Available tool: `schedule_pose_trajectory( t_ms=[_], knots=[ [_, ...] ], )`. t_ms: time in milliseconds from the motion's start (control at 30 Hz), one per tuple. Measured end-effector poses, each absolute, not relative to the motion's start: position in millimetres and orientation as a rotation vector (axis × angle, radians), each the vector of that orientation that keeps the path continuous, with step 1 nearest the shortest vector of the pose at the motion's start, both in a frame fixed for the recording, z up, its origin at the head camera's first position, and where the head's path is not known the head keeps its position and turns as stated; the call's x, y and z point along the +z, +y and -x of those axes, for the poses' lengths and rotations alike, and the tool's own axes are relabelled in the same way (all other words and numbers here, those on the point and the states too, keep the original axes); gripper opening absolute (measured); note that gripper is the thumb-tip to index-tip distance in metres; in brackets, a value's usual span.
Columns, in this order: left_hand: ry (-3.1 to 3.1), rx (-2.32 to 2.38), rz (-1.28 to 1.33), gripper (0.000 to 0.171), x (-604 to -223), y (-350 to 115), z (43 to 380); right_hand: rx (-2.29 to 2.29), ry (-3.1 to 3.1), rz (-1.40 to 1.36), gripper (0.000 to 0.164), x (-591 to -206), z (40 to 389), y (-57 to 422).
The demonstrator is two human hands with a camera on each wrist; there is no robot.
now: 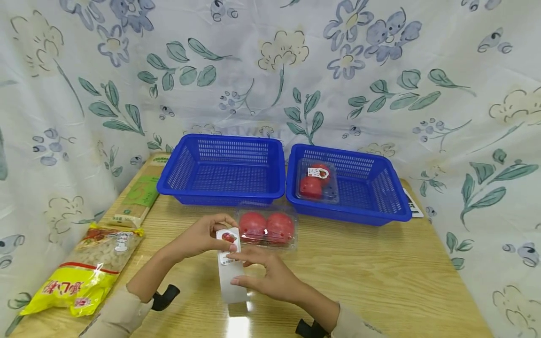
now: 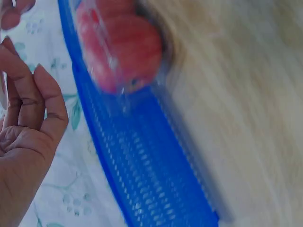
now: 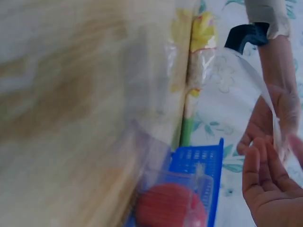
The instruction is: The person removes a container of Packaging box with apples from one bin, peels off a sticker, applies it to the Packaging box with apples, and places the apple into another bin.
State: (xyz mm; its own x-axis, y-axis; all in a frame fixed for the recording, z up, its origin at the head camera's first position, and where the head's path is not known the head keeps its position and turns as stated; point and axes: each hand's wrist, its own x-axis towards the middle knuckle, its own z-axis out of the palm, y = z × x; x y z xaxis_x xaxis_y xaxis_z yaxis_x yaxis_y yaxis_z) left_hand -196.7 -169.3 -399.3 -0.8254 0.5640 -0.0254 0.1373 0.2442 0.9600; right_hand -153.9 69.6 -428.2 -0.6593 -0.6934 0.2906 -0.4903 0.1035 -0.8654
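White label strip (image 1: 232, 286) upright above tabletop (image 1: 359, 272), left hand (image 1: 204, 239) pinching its upper part, right hand (image 1: 274, 274) with fingertips at its right edge, grip unclear. Clear pack of red tomatoes (image 1: 267, 230) just beyond the hands; behind, left blue basket (image 1: 228, 199) and right blue basket (image 1: 351, 213), the latter holding another tomato pack (image 1: 311, 187).

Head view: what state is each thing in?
Label strip: hanging, pinched by left hand
Right hand: touching strip, grip unclear
Near fruit pack: looks closed, no label showing
Far fruit pack: labelled, in right basket
Right basket: upright, holding a pack
Left basket: upright
Yellow bag: filled, lying flat
Noodle pack: filled, lying flat
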Motion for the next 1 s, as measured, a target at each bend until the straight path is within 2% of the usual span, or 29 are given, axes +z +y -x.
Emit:
schedule_pose_trajectory(
  t_ms=[133, 267, 500, 767, 1000],
  knots=[
    [2.138, 1.639, -0.638, 0.044, -404, -158, 196, -1.732, 2.066, 0.996, 0.042, -432, 153, 71],
    [2.169, 1.651, -0.603, 0.045, -409, -153, 194, -1.814, 2.001, 0.920, 0.040, -436, 154, 77],
    [2.177, 1.649, -0.470, 0.043, -422, -155, 183, -1.922, 2.060, 0.848, 0.040, -433, 160, 87],
    [2.082, 1.750, -0.522, 0.023, -437, -137, 166, -2.035, 2.061, 0.852, 0.042, -431, 163, 87],
    [2.022, 1.889, -0.553, 0.028, -440, -125, 161, -2.004, 2.145, 0.802, 0.048, -440, 162, 84]
  ],
)
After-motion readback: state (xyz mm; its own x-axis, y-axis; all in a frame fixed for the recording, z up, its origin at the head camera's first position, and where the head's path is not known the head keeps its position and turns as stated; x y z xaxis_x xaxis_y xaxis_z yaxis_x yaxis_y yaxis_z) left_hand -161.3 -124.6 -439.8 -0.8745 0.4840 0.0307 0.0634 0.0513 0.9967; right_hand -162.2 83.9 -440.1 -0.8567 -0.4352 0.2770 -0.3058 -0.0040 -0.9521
